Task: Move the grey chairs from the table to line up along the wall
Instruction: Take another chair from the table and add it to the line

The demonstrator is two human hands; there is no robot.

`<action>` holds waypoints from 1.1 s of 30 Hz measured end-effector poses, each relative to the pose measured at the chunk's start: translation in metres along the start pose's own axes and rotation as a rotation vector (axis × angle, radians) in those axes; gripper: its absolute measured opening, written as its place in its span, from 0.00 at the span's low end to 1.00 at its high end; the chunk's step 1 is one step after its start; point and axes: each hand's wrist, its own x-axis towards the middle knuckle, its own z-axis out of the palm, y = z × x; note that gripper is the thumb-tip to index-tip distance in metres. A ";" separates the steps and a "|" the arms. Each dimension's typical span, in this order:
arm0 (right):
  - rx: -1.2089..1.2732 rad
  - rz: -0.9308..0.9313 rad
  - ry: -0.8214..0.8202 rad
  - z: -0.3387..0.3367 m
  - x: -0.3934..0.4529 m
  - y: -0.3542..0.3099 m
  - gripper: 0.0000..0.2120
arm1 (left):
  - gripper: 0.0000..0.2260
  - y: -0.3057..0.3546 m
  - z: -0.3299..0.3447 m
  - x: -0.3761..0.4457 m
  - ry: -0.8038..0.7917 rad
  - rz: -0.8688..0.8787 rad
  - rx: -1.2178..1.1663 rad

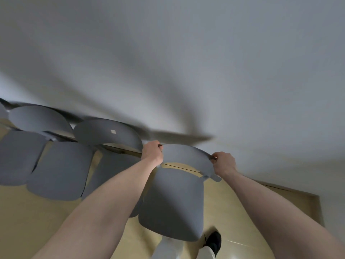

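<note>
A pale yellow smooth floor (222, 206) fills the lower part of the view, with a thin bright streak of reflected light on it at the lower right. A light wooden skirting board (291, 193) runs along its far edge and turns a corner at the right. At the bottom, a black shoe (213, 240) stands on the floor, toe pointing away, with light grey trouser legs (169, 248) beside and below it.

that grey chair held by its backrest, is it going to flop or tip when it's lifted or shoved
The grey chair probably stays stiff: its seat and curved backrest look like rigid moulded shells. With the left hand and right hand gripping the backrest's two ends, high up, a shove there might tip it forward. Probably light.
</note>
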 end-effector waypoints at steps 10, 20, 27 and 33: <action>0.038 0.038 0.026 0.009 0.038 -0.012 0.12 | 0.08 -0.010 0.022 0.034 0.090 0.020 -0.060; 0.047 0.086 0.108 0.015 0.035 -0.003 0.12 | 0.11 -0.002 0.025 0.044 0.066 0.037 -0.106; 0.051 0.060 0.093 0.013 0.044 -0.028 0.14 | 0.10 -0.021 0.014 0.053 0.079 0.037 -0.133; -0.038 0.095 0.011 0.012 0.047 -0.023 0.12 | 0.12 -0.020 0.012 0.044 -0.006 0.128 -0.108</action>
